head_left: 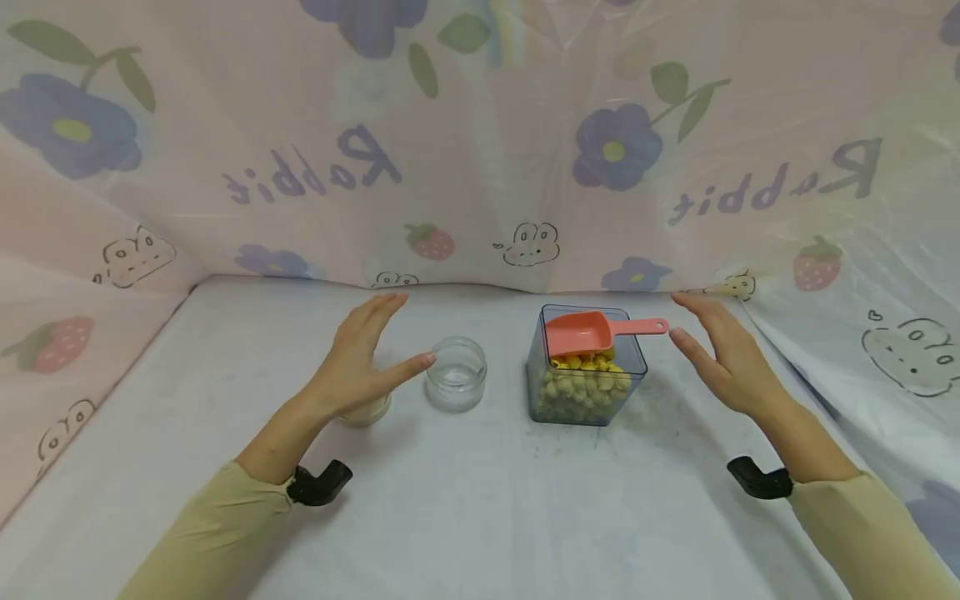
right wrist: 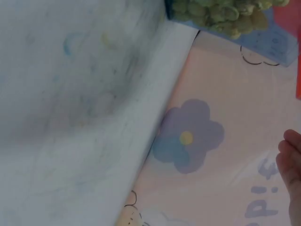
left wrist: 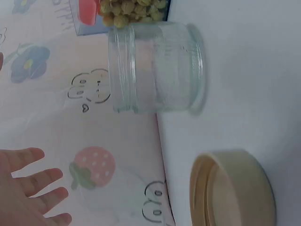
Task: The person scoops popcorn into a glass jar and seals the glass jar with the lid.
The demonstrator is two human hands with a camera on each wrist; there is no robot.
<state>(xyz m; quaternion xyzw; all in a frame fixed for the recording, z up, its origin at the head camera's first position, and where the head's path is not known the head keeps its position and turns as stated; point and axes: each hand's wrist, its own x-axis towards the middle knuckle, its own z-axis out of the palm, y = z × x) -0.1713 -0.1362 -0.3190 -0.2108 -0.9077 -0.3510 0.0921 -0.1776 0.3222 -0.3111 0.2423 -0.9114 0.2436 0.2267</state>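
Pink scoop (head_left: 579,332), lying across the see-through box (head_left: 537,375) of yellow popcorn (head_left: 596,365), right of frame middle. Best to pinch the handle (head_left: 641,327) gently and keep the glass jar (head_left: 454,399), near frame middle, steady. Wide, empty fingers on right hand (head_left: 726,360) and left hand (head_left: 362,356).

The head view looks forward and down across the worktop (head_left: 480,517). The wrist views, nearer, lower and turned sideways, share the clear box (head_left: 628,352) at their upper edges.
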